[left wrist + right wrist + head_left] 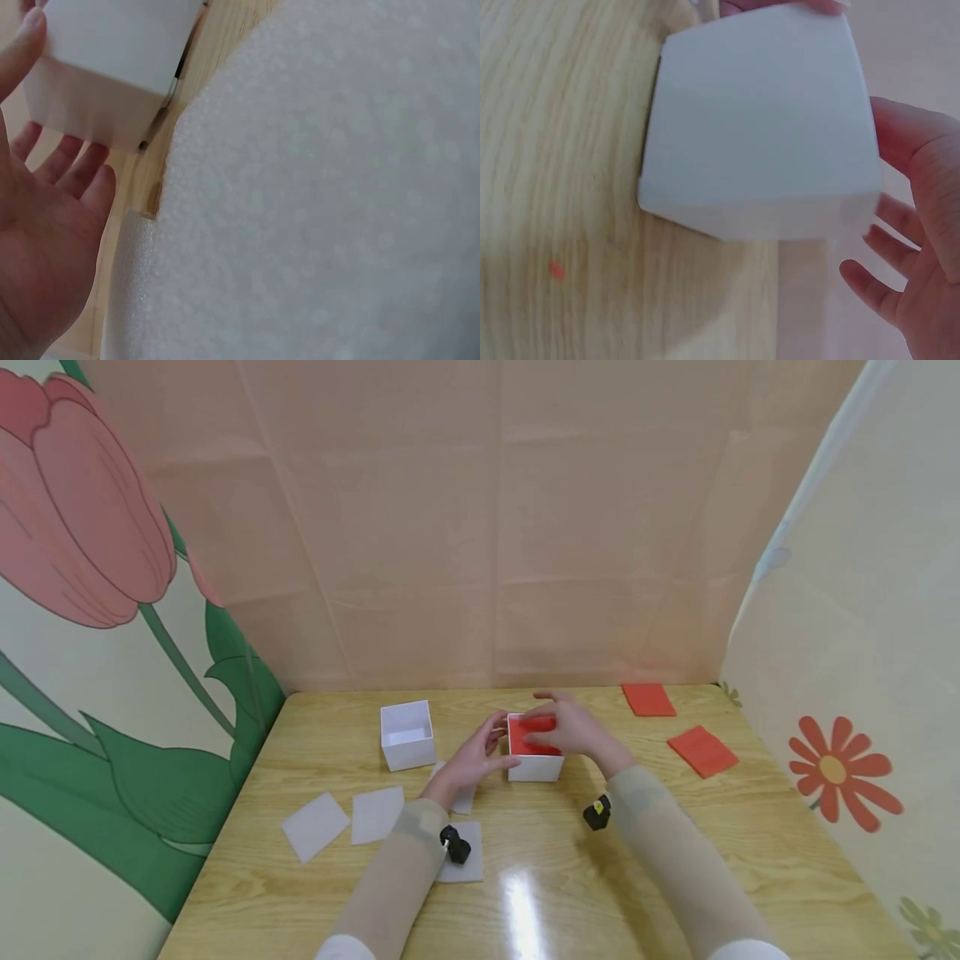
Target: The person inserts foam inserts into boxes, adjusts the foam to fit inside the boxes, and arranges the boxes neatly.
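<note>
A white open-topped box stands near the middle of the table with a red square sheet inside, near its rim. My left hand holds the box at its left side, thumb along the front and fingers toward the back. In the left wrist view that hand's palm faces the box. My right hand reaches over the right rim, its fingertips touching the red sheet. The right wrist view shows this hand with spread fingers beside the box; its thumb is partly hidden.
A second white box, open on top, stands to the left. White foam sheets lie at the front left, one under my left wrist. Two red squares lie at the right. A curtain rises behind the table.
</note>
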`<state>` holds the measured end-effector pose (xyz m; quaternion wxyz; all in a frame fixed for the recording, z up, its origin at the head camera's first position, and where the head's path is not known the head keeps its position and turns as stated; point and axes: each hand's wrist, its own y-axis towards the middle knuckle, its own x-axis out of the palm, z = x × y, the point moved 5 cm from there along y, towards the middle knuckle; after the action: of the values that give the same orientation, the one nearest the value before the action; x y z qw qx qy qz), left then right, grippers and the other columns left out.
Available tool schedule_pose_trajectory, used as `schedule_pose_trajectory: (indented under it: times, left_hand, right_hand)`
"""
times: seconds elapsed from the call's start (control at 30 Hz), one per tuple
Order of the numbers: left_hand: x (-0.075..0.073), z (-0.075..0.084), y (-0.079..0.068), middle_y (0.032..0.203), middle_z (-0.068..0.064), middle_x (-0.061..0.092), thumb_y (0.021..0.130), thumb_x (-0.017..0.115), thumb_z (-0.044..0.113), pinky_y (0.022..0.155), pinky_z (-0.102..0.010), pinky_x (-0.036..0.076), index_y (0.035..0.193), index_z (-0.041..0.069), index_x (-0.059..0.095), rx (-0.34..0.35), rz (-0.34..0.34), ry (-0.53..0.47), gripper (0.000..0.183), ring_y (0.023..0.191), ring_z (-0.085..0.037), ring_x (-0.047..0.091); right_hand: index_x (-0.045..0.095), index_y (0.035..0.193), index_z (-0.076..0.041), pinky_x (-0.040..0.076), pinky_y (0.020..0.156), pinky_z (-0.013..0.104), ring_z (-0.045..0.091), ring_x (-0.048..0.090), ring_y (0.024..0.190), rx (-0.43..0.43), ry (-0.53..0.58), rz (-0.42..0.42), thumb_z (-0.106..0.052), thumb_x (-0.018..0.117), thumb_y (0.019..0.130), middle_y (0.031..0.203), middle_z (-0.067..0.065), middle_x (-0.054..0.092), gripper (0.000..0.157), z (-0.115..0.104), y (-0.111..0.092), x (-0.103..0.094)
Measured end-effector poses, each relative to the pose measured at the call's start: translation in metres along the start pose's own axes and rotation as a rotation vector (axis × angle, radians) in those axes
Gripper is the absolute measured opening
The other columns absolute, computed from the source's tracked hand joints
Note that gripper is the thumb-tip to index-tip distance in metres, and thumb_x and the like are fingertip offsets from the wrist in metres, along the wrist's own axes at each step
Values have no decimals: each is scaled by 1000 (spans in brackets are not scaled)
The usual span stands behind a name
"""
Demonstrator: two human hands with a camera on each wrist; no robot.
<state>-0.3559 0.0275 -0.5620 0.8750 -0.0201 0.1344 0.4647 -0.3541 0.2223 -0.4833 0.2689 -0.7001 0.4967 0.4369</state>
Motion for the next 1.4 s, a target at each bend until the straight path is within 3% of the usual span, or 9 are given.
schedule_pose_trajectory:
  times: [0.13,0.23,0.63,1.4]
  left_hand:
    - [1,1,-1,162,-1,45,95,85,32,128,-40,31,169,27,27,-8,-2,-10,94,154,-26,40]
    - [0,1,-1,162,-2,45,95,85,32,128,-39,31,170,24,26,-6,-5,-8,96,153,-26,40]
    - [-1,-3,-1,161,2,46,94,86,38,126,-33,32,170,28,25,-33,0,15,99,153,-22,42]
    - [1,-2,-1,163,-4,45,96,84,32,127,-37,32,170,24,26,-4,6,14,94,153,-26,40]
  right_hand:
    - [82,124,-19,39,115,71,45,39,148,41,6,2,-35,86,92,164,15,44,36,6,-6,-10]
    - [82,123,-18,37,117,72,45,38,149,67,-22,-9,-35,85,92,164,14,45,35,10,-9,-15]
    - [84,121,-19,37,118,70,44,37,148,146,-49,-36,-29,86,93,161,14,46,30,15,-10,-12]
    - [83,120,-20,36,118,72,44,35,149,148,-31,-19,-30,84,94,162,14,47,28,17,-12,-10]
